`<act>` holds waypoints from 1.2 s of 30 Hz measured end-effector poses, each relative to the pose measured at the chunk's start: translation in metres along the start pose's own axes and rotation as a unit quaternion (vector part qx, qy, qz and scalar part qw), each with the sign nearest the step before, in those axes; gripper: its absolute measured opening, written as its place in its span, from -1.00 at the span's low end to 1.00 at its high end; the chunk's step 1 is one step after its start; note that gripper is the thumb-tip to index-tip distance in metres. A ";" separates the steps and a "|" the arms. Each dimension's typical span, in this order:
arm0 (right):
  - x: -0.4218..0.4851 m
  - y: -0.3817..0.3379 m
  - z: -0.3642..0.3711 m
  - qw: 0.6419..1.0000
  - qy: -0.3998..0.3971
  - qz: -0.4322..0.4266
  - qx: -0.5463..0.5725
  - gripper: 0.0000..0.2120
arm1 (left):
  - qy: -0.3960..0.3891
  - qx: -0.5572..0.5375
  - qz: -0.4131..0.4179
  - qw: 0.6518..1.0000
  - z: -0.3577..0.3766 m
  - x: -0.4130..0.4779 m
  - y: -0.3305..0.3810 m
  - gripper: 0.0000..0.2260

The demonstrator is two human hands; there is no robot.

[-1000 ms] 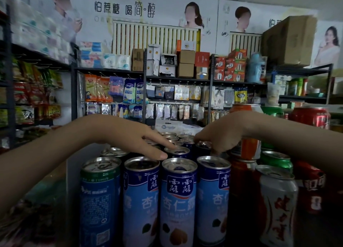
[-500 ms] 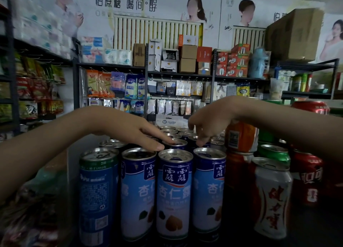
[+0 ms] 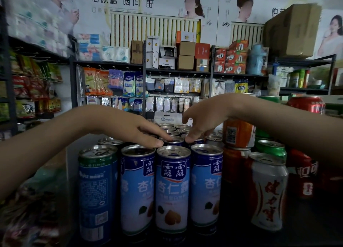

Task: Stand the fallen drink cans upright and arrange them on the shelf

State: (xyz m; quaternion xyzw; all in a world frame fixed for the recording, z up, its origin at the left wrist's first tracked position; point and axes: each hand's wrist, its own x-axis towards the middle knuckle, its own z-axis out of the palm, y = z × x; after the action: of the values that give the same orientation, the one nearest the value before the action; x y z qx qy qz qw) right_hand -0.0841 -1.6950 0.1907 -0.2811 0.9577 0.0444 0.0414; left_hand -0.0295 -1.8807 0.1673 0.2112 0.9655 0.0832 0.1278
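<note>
We are drawing our right hand (image 3: 202, 120) away from the squat orange metal can (image 3: 238, 133) toward our left hand (image 3: 130, 128). Fingers loose and gripping nothing, both are squaring the tall blue-and-white metal drink cans (image 3: 172, 187) standing upright on the dark shelf (image 3: 306, 236).

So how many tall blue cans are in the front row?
4. The dark blue can stands leftmost; to its right, three light blue cans side by side: left one, middle one, right one. More stand behind, mostly hidden.
</note>
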 end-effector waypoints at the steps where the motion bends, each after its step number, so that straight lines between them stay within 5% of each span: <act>1: -0.006 0.001 0.001 1.000 0.016 -0.008 -0.012 -0.32 | 0.003 0.004 -0.002 1.000 0.000 -0.001 0.002 -0.59; 5: -0.045 0.003 0.005 0.994 0.102 -0.049 -0.004 -0.45 | 0.058 0.033 0.008 0.998 0.004 -0.006 0.010 -0.57; 10: -0.083 0.013 0.020 0.993 0.060 -0.069 0.069 -0.35 | 0.134 0.077 -0.001 0.988 0.013 -0.008 0.026 -0.29; 15: -0.084 0.021 0.047 0.988 0.119 -0.077 0.058 -0.52 | 0.150 0.104 0.018 0.983 0.022 -0.016 0.048 -0.35; 22: -0.095 0.017 0.071 0.974 0.195 -0.072 0.095 -0.53 | 0.280 0.164 0.059 0.944 0.043 -0.024 0.055 -0.44; 30: -0.145 0.045 0.106 0.888 0.404 -0.025 0.217 -0.60 | 0.441 0.213 0.087 0.867 0.086 -0.024 0.074 -0.44; 36: -0.156 0.072 0.155 0.840 0.432 -0.008 0.329 -0.55 | 0.514 0.136 0.107 0.840 0.136 -0.009 0.123 -0.65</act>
State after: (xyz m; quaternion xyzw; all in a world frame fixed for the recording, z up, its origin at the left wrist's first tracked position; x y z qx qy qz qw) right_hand 0.0155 -1.5344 0.0575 -0.2497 0.8343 -0.3998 -0.2857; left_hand 0.0645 -1.7598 0.0656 0.2559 0.8655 0.0609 -0.4262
